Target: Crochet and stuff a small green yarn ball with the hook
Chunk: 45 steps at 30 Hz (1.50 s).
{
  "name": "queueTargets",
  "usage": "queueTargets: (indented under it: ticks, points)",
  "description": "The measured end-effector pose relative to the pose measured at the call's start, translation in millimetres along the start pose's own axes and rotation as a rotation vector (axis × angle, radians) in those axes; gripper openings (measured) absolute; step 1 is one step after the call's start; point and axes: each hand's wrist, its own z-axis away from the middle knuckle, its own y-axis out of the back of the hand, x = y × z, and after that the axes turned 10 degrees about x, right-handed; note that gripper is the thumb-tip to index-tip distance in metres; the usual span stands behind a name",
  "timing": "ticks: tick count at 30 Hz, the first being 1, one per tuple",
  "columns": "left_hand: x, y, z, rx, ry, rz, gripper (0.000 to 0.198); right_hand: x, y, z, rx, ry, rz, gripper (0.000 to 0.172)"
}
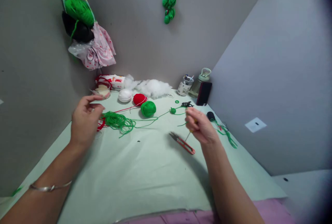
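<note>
My left hand, with a bracelet on the wrist, is raised at the left with thumb and fingers apart, beside a loose tangle of green yarn. My right hand is closed around a thin tool with a yellowish handle, its metal shaft pointing down. Red thread snips lie just below that hand. A green yarn ball, a red ball and a white ball sit mid-table. A small green crocheted piece lies left of my right hand.
White stuffing lies along the back wall. A pen cup, a bottle and a phone stand at the back right. Green strands lie at the right edge. Bags hang at the left.
</note>
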Motion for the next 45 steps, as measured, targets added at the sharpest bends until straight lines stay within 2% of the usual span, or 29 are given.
queueTargets:
  ticks: [2, 3, 5, 7, 9, 12, 15, 17, 18, 20, 22, 24, 27, 29, 32, 34, 36, 41, 45]
  points:
    - [18.0, -11.6, 26.7, -0.186, 0.067, 0.121, 0.04, 14.3, -19.0, 10.6, -0.039, -0.036, 0.039, 0.032]
    - [26.0, -17.8, 41.2, -0.377, 0.141, 0.236, 0.045, 21.2, -28.9, 17.2, -0.056, -0.041, 0.056, 0.03]
    - [38.7, -28.4, 66.7, -0.661, 0.237, 0.41, 0.056, 31.6, -46.1, 31.8, -0.179, -0.038, 0.141, 0.027]
    - [47.3, -34.2, 81.7, -0.781, 0.299, 0.476, 0.058, 36.4, -57.4, 44.8, -0.326, -0.054, 0.21, 0.027]
    - [54.4, -35.3, 84.2, -0.744, 0.324, 0.52, 0.056, 36.6, -61.8, 53.3, -0.459, -0.107, 0.256, 0.028]
    - [65.1, -32.9, 73.6, -0.57, 0.347, 0.579, 0.05, 35.3, -59.1, 55.2, -0.608, -0.171, 0.324, 0.03]
    - [69.7, -31.4, 65.5, -0.372, 0.294, 0.602, 0.044, 38.2, -51.8, 48.0, -0.643, -0.142, 0.445, 0.023]
    - [65.6, -31.4, 66.5, -0.265, 0.128, 0.514, 0.034, 42.2, -46.1, 41.0, -0.563, 0.024, 0.598, 0.015]
    - [61.4, -31.6, 68.2, -0.244, 0.005, 0.425, 0.029, 44.3, -43.1, 37.0, -0.48, 0.142, 0.698, 0.012]
    - [50.0, -32.9, 72.4, -0.276, -0.265, 0.203, 0.021, 48.4, -36.9, 28.5, -0.272, 0.352, 0.878, 0.011]
    - [36.5, -35.8, 75.9, -0.361, -0.474, 0.029, 0.019, 52.2, -31.2, 19.7, -0.103, 0.395, 0.89, 0.01]
    - [23.2, -40.3, 78.6, -0.471, -0.547, -0.094, 0.023, 55.7, -27.6, 12.3, -0.014, 0.321, 0.754, 0.006]
    - [7.7, -47.5, 84.6, -0.646, -0.533, -0.206, 0.027, 59.1, -27.8, 7.8, 0.032, 0.229, 0.603, 0.02]
    - [1.3, -50.9, 90.2, -0.722, -0.501, -0.236, 0.027, 58.7, -30.6, 9.2, 0.028, 0.19, 0.517, 0.03]
    - [-3.6, -53.3, 97.3, -0.765, -0.474, -0.251, 0.033, 53.4, -34.3, 12.9, -0.026, 0.035, 0.192, 0.033]
    - [-4.9, -54.1, 99.0, -0.752, -0.465, -0.238, 0.035, 49.1, -34.4, 13.4, -0.071, -0.092, -0.034, 0.031]
    - [-4.9, -54.5, 97.8, -0.702, -0.448, -0.203, 0.036, 46.6, -32.7, 11.9, -0.104, -0.171, -0.129, 0.028]
    - [-0.7, -52.7, 90.9, -0.49, -0.424, -0.073, 0.038, 51.5, -31.5, 9.4, -0.18, -0.271, -0.085, 0.026]
    - [3.2, -49.8, 88.1, -0.385, -0.439, 0.005, 0.035, 58.7, -36.2, 13.1, -0.219, -0.33, -0.057, 0.027]
